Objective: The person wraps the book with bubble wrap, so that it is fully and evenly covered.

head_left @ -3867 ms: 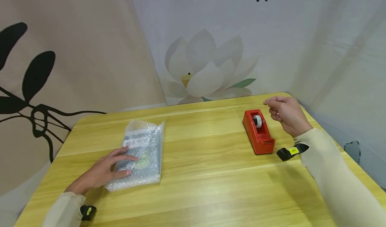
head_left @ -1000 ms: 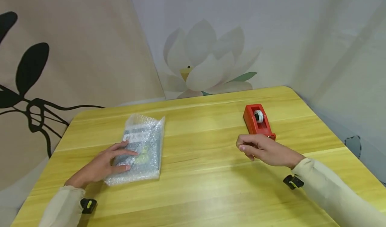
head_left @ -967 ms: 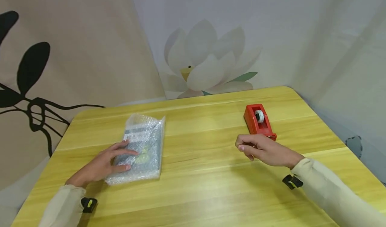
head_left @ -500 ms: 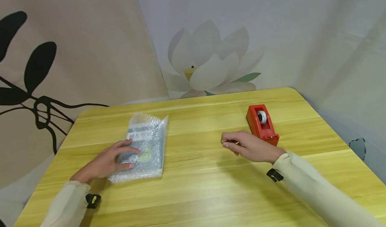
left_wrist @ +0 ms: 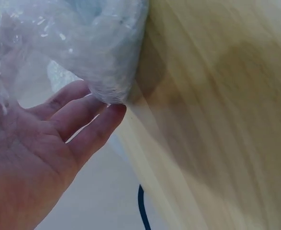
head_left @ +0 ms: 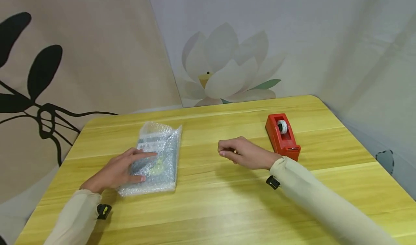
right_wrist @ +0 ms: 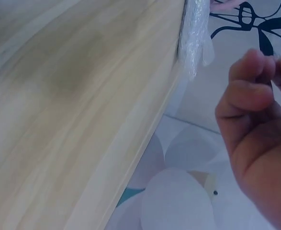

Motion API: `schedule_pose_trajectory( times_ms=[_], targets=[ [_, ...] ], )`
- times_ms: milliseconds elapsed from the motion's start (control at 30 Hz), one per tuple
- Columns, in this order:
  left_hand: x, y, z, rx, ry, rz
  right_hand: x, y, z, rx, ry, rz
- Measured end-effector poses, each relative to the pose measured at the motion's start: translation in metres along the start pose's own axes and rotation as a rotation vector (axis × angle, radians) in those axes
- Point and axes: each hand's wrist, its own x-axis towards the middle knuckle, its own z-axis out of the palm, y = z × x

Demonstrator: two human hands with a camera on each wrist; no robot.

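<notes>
A flat, grey-blue printed item in bubble wrap [head_left: 167, 144] lies on the left of the wooden table [head_left: 208, 216]. My left hand [head_left: 118, 169] rests on its left side, index finger and thumb spread over the top. The left wrist view shows straight fingers [left_wrist: 95, 127] right at a corner of the wrap. My right hand [head_left: 247, 153] is above the table between the package and a red tape dispenser [head_left: 280, 142], thumb and index finger brought together. In the right wrist view its fingers [right_wrist: 248, 96] are curled; I cannot tell whether thin clear tape is between the tips.
A white tape roll [head_left: 282, 127] sits in the dispenser at the right. Behind the table's far edge hangs a printed cloth backdrop [head_left: 234, 57] with a lotus and dark leaves. A black wrist device [head_left: 273, 182] hangs under the right sleeve.
My right hand has gone from beside the dispenser, past its front, leftward toward the package, fingers still drawn together. The left index finger now reaches slightly farther across the wrap.
</notes>
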Motion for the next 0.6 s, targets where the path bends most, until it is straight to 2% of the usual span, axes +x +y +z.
schedule_pose_trajectory(
  times_ms=[367,600],
  targets=[
    [0.001,0.002,-0.002,0.016,-0.022,-0.004,0.035,-0.002,0.017,-0.013,-0.011,-0.084],
    [0.001,0.001,0.000,0.023,-0.025,-0.016,0.056,0.000,0.028,-0.007,-0.014,-0.049]
  ],
)
